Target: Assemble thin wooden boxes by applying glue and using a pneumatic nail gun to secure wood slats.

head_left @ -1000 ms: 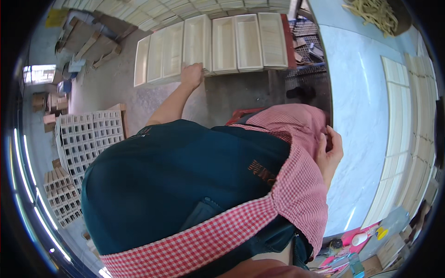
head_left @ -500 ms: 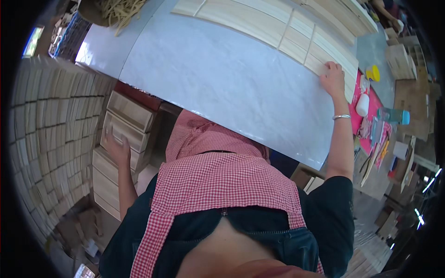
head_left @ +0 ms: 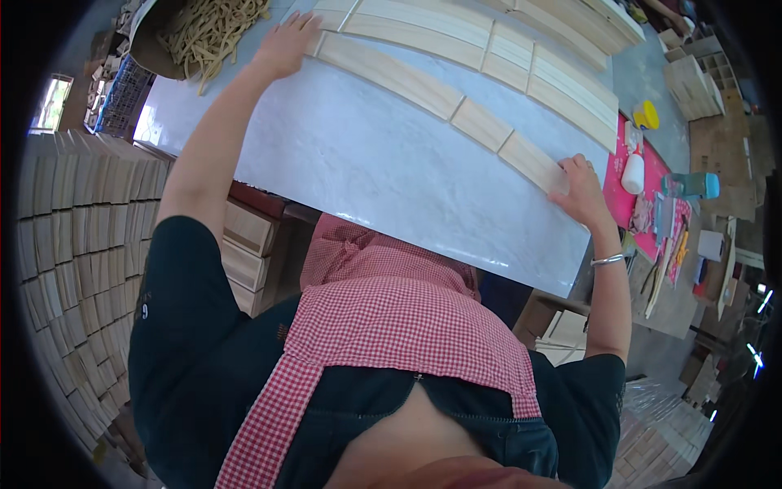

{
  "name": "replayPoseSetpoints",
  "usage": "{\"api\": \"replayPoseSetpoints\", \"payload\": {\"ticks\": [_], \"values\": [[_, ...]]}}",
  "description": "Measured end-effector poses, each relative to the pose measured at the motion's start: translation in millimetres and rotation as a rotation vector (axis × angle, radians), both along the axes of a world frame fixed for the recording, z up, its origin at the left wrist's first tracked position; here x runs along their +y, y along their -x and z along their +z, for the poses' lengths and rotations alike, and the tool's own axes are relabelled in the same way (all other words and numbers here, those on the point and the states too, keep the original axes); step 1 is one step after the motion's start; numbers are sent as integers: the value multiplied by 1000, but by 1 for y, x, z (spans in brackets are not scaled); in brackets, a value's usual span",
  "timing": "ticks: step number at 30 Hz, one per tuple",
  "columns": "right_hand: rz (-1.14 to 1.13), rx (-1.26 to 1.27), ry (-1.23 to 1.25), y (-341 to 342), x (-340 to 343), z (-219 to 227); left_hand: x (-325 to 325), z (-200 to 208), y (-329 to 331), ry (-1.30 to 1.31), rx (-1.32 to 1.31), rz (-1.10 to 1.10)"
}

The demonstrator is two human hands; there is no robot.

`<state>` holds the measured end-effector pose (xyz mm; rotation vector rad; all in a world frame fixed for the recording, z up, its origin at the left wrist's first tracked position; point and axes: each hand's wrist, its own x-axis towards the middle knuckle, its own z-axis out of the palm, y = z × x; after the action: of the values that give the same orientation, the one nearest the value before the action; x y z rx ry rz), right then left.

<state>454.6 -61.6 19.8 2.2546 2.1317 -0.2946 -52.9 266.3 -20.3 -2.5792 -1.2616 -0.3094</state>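
A long pale wooden strip lies slantwise over the tabletop, well out from the wearer, with dark cross-slots dividing it; whether it is one grooved piece or several in line, I cannot tell. The right hand has its fingers and thumb closed around the strip's right end, one to each side, and hides the tip. The left hand reaches to the far left end, fingers bent and fairly close together; it covers that end, so how firmly it grips is not clear. Nor is it clear whether the strip lies flat or is slightly raised.

The table has a glossy, light grey-blue marbled top. Just beyond the strip lies a row of similar slotted strips, and thicker boards behind them run out at the upper edge. At upper left a container of tan, tangled bands is partly cut off, near the left forearm.

To the right, a pink sheet bears a white bottle, with a yellow tub and a teal bottle near it. Wooden boxes show partly under the table's left edge. Tall stacks of pale wooden pieces fade into the dark lens rim. The checked apron blocks the view of the floor below.
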Motion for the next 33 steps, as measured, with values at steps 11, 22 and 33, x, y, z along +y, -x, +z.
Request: {"api": "replayPoseSetpoints", "payload": {"ticks": [11, 22, 33], "values": [[-219, -125, -178, 32, -12, -11, -93, 32, 39, 432, 123, -121], [79, 517, -236, 169, -23, -6, -153, 36, 5, 705, 39, -111], [385, 296, -487, 231, 1, -35, -170, -17, -21, 681, -615, 62]]}}
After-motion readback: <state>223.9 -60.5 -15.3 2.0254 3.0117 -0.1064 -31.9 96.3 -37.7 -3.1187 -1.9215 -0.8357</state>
